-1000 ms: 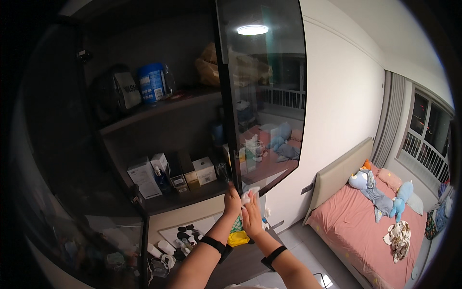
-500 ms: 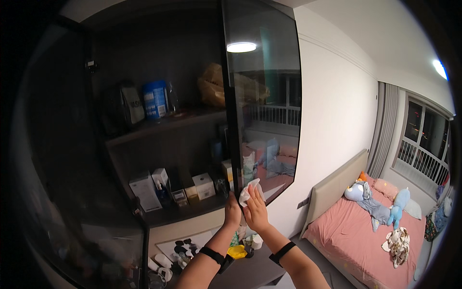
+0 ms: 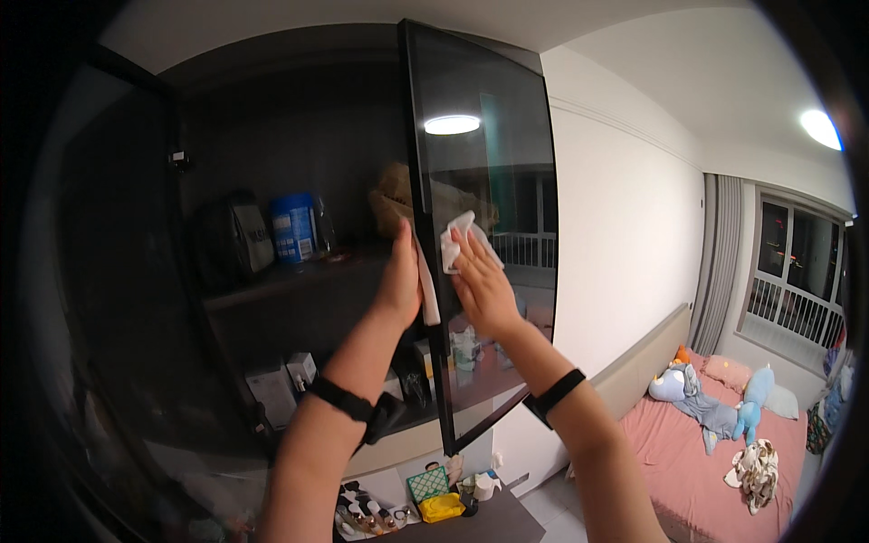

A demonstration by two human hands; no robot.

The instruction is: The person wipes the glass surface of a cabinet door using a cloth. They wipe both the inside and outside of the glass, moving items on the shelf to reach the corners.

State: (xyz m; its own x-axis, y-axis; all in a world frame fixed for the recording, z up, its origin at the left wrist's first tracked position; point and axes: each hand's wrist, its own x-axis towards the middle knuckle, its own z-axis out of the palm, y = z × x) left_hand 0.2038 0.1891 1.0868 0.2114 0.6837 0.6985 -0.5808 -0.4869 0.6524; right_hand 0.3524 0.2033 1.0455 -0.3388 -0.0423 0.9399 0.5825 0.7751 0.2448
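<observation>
White tissue (image 3: 458, 242) lies under my right hand (image 3: 486, 288), fingers flat against the glass door (image 3: 489, 185); my left hand (image 3: 398, 279) is at its edge, grip unclear. Wiping, I judge; sliding onward needs even pressure.

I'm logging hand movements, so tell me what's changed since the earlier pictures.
The right hand, pressing the white tissue to the open glass door, and the left hand, at the door's edge, both moved up from near its bottom to about mid-height. Nothing was visibly let go. The blue tub, bed and plush toys stayed put.
</observation>
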